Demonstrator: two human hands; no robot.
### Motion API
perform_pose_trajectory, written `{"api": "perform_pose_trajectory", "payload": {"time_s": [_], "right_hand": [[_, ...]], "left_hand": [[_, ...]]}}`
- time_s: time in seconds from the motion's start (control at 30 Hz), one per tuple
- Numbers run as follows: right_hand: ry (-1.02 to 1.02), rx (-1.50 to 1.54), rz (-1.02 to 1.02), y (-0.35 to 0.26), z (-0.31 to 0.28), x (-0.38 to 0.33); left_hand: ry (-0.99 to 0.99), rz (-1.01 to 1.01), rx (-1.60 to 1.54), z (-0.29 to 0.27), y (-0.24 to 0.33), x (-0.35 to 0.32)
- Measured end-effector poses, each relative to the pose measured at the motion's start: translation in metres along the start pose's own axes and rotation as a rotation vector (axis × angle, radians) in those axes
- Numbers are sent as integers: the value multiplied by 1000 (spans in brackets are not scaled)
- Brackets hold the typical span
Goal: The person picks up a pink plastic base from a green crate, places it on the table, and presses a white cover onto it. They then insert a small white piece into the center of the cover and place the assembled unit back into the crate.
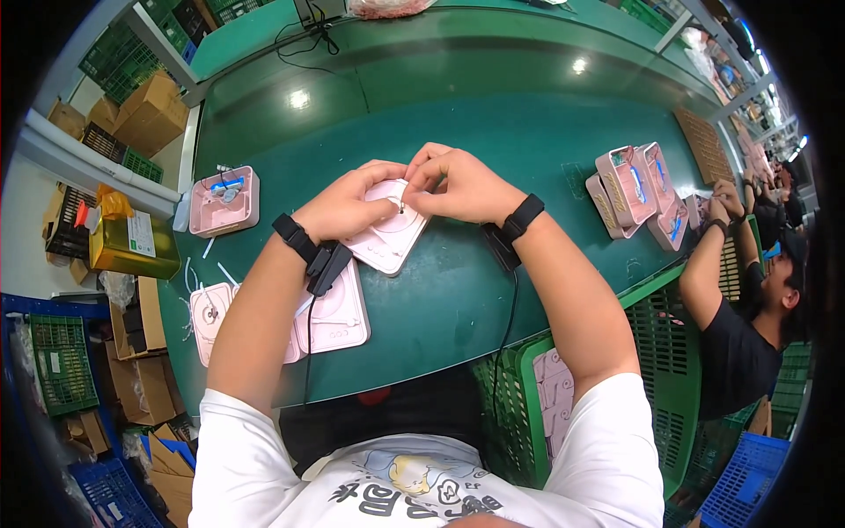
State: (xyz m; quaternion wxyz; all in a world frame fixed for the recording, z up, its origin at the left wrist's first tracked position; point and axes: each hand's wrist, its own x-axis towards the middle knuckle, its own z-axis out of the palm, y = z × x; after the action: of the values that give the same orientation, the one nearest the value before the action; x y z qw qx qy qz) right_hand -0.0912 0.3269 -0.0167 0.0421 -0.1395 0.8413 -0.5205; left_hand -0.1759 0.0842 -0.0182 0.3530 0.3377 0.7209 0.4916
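A pink plastic panel (393,239) with rounded corners lies tilted on the green table, under both my hands. My left hand (356,204) grips it along its left edge, the thumb lying across its face. At a small dark metal part (402,209) on the panel, the fingertips of my right hand (456,185) are pinched together; whatever sits between them is too small to make out. Beneath my left forearm rest more pink panels (333,310), partly hidden. Another pink panel (211,310), with a round fitting and white strips, lies further left.
An open pink box (225,204) with a blue part inside stands at the left. Several similar pink boxes (627,189) are stacked at the right. Below the table edge, a green crate (528,387) holds pink pieces. A co-worker (739,326) works at the far right.
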Motion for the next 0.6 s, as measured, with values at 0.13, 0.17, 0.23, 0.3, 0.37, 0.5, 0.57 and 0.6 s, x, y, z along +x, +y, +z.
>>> {"api": "perform_pose_trajectory", "payload": {"time_s": [0.13, 0.17, 0.23, 0.3, 0.37, 0.5, 0.57, 0.6], "right_hand": [[14, 128, 132, -2, 5, 2], [15, 175, 197, -3, 8, 2], [9, 172, 202, -2, 10, 2], [0, 173, 215, 2, 14, 3], [3, 156, 199, 6, 14, 4], [68, 148, 77, 31, 19, 1], [57, 142, -36, 29, 29, 13], [40, 93, -26, 25, 29, 17]], "left_hand": [[5, 18, 119, -1, 1, -5], [7, 19, 119, -2, 0, -6], [7, 26, 146, -1, -2, -6], [5, 31, 159, -1, -4, -6], [15, 22, 117, 1, -5, -4], [-7, 57, 63, 3, 1, -2], [-1, 37, -10, -5, -9, -10], [0, 12, -68, -8, -14, -11]]}}
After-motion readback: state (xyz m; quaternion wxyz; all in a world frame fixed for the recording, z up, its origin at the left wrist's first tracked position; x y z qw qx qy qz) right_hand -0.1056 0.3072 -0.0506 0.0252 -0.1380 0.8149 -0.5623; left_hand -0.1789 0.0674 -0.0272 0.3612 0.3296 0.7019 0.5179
